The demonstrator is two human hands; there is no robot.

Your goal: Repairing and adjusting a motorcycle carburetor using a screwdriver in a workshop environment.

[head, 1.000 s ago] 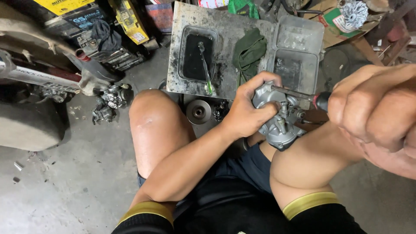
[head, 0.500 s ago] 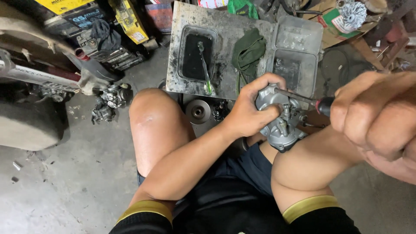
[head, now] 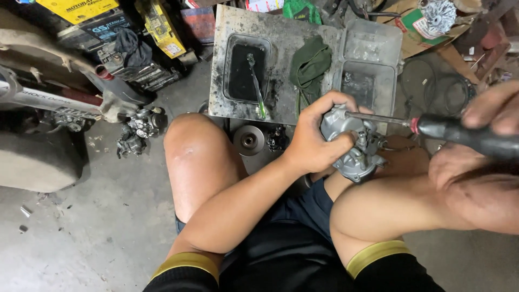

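My left hand (head: 316, 135) grips a grey metal carburetor (head: 354, 146) held between my knees. A screwdriver (head: 432, 127) with a black handle and red collar is in my right hand (head: 481, 162), close to the camera at the right edge. Its thin shaft runs left and its tip rests on the top of the carburetor, just beside my left thumb. I sit on the floor with both bare knees raised.
A dirty metal tray (head: 281, 70) lies ahead with a black oil pan holding a green brush (head: 257, 86), a green rag (head: 311, 62) and a clear plastic box (head: 370, 65). A round pulley (head: 248, 140) and small engine parts (head: 138, 130) lie on the concrete. Motorcycle bodywork stands at the left.
My right hand has drawn back to the right, showing more of the screwdriver's handle and shaft. My left hand keeps its hold on the carburetor.
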